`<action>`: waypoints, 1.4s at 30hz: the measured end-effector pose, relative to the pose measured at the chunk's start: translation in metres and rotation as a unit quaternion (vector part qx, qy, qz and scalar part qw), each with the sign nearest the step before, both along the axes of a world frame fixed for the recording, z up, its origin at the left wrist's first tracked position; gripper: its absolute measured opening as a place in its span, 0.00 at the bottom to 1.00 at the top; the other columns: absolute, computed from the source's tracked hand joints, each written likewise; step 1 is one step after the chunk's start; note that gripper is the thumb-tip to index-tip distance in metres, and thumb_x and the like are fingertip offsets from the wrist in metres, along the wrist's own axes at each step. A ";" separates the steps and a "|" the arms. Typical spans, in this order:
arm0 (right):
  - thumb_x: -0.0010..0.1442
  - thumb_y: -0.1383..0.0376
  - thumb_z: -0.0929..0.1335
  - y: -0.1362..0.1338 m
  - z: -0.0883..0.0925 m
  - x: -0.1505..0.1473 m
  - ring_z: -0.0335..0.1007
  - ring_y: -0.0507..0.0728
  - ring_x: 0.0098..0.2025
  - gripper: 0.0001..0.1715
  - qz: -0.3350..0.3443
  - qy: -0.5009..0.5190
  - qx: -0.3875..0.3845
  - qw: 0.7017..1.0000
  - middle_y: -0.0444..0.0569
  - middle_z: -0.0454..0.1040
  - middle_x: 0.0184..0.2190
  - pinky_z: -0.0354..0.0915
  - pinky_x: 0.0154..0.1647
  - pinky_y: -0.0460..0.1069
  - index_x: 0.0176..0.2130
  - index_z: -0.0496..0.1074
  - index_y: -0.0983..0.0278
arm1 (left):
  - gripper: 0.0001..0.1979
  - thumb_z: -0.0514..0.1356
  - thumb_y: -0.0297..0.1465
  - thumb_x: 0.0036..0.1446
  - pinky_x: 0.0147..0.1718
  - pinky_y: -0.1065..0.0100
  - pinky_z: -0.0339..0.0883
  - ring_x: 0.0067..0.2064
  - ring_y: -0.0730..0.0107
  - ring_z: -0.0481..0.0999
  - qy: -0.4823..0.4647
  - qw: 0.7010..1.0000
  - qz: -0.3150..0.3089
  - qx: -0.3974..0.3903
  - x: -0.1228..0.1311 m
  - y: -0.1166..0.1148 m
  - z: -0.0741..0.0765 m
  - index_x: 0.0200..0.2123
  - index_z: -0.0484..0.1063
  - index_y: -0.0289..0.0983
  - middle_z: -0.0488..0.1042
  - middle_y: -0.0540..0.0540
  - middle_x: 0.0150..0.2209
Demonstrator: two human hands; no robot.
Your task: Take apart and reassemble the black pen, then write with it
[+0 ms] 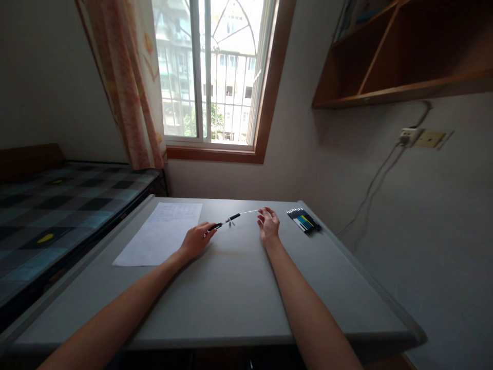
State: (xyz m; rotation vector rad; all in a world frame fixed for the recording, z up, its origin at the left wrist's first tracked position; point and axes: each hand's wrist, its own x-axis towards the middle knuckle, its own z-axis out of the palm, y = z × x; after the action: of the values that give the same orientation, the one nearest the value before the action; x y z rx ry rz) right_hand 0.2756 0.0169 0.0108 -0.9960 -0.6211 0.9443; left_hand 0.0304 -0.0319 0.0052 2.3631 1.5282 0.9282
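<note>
My left hand is closed on the dark end of a pen, just right of the paper. From my right hand, whose fingertips are pinched together, a thin pale refill runs left to a black pen part. This part lines up with the pen in my left hand; whether they touch is unclear. A few tiny pieces show just below it, too small to name.
A white sheet lies on the grey table at the left. Several pens sit in a row at the right edge. A bed stands left, a window ahead, and a shelf hangs at the upper right.
</note>
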 end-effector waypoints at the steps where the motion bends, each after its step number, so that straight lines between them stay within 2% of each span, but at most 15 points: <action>1: 0.45 0.58 0.68 0.000 0.000 0.000 0.66 0.47 0.24 0.15 0.000 -0.002 0.001 1.000 0.42 0.74 0.29 0.59 0.23 0.42 0.35 0.64 0.60 | 0.16 0.49 0.39 0.59 0.31 0.73 0.62 0.28 0.75 0.70 0.000 1.000 -0.001 0.000 0.000 0.000 0.000 0.44 0.71 0.42 0.72 0.49 0.34; 9: 0.42 0.60 0.70 -0.005 0.004 -0.005 0.64 0.46 0.22 0.18 0.020 0.009 0.008 1.000 0.42 0.74 0.27 0.58 0.22 0.41 0.36 0.66 0.61 | 0.16 0.49 0.39 0.59 0.31 0.73 0.62 0.28 0.75 0.69 0.003 1.000 -0.016 0.000 0.000 0.000 -0.001 0.44 0.70 0.42 0.72 0.49 0.35; 20: 0.42 0.61 0.69 -0.010 0.009 -0.012 0.70 0.51 0.25 0.16 0.083 0.005 0.016 0.996 0.46 0.76 0.26 0.60 0.22 0.42 0.33 0.65 0.63 | 0.16 0.49 0.40 0.59 0.30 0.74 0.62 0.27 0.75 0.69 0.002 1.000 -0.020 0.019 -0.002 0.001 -0.003 0.43 0.71 0.43 0.72 0.50 0.34; 27: 0.41 0.59 0.71 -0.010 0.006 -0.013 0.68 0.49 0.26 0.15 0.101 -0.044 -0.009 0.994 0.45 0.75 0.28 0.61 0.25 0.42 0.31 0.68 0.64 | 0.16 0.49 0.40 0.59 0.30 0.74 0.62 0.28 0.75 0.70 0.009 1.000 -0.017 0.016 -0.002 0.001 -0.003 0.44 0.71 0.42 0.72 0.50 0.35; 42: 0.39 0.58 0.72 -0.013 0.004 -0.017 0.65 0.48 0.25 0.16 0.159 -0.073 -0.020 0.984 0.45 0.74 0.26 0.59 0.27 0.44 0.27 0.71 0.65 | 0.15 0.50 0.39 0.58 0.30 0.73 0.62 0.28 0.75 0.70 -0.008 0.999 -0.030 0.017 -0.002 0.001 -0.001 0.43 0.71 0.42 0.72 0.49 0.33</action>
State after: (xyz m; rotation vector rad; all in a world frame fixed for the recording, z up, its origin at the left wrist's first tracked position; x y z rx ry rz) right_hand 0.2589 0.0041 0.0146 -1.0262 -0.9056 1.1739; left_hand 0.0287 -0.0314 0.0041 2.4042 1.4395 0.9657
